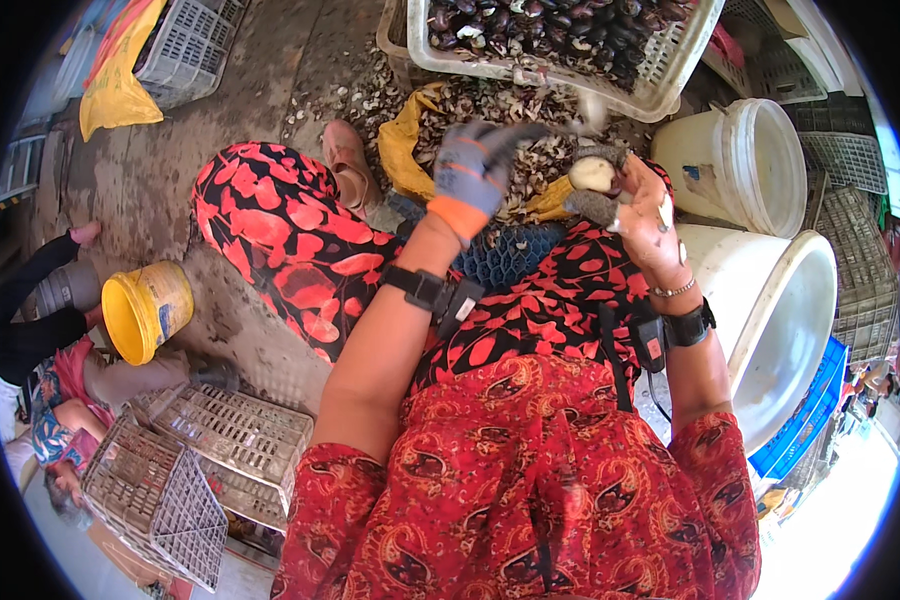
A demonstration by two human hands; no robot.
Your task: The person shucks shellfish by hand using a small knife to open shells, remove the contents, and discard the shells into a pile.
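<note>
My left hand [469,169], in a grey glove with an orange cuff, is over a heap of peelings [525,112]. Its fingers point right and are blurred, so whether they hold something cannot be told. My right hand [649,214] grips a pale, round, peeled piece [592,174], perhaps a water chestnut, between fingers wrapped in grey fabric. Bits of peel stick to that hand. A blurred whitish thing [591,112] shows just above it. Beyond my hands, a white plastic crate [461,67] holds many dark, glossy bulbs [555,30].
Yellow sacking [401,154] and a blue mesh [510,255] lie below the peelings. At the right stand a cream bucket [690,165] and a large white tub [727,300]. To the left are a yellow bucket [146,307], stacked crates [232,439] and another person [75,420].
</note>
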